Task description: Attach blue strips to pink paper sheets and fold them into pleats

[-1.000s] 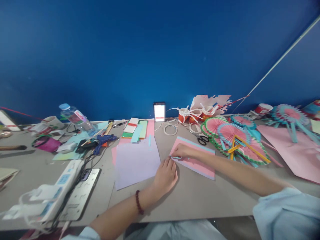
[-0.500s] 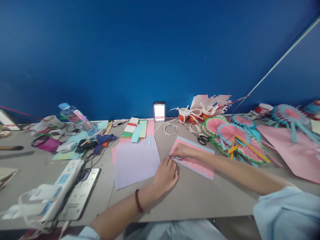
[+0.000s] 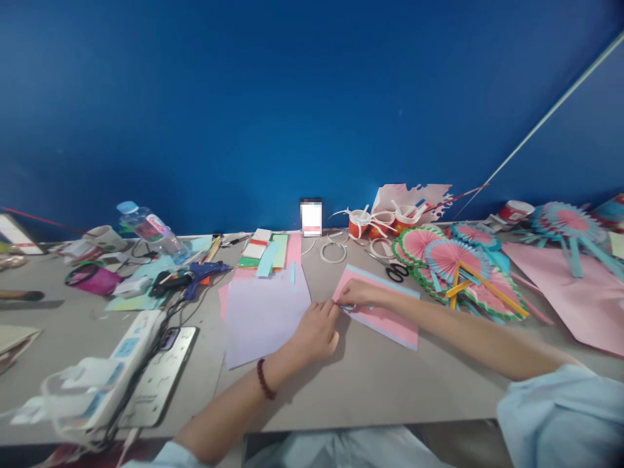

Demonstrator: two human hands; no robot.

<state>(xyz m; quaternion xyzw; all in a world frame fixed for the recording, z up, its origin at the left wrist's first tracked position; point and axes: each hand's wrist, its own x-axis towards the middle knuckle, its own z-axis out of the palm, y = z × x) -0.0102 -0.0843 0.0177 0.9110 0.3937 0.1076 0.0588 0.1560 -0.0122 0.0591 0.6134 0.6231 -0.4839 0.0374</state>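
A layered sheet of pink paper with blue and lilac edges lies at an angle right of centre. Over its left corner my right hand has its fingers closed on a small light-blue strip. Beside that corner my left hand is closed, fingertips close to the right hand's; what they pinch, if anything, is too small to make out. A large lilac sheet rests on the table to the left of my left hand.
Scissors and folded paper fans lie at the right. A blue glue gun, a bottle, a power strip and a phone occupy the left. Red cups stand at the back.
My left hand has shifted slightly left and up, turning a little on the table. My right hand has moved slightly and stays closed over the paper's corner.
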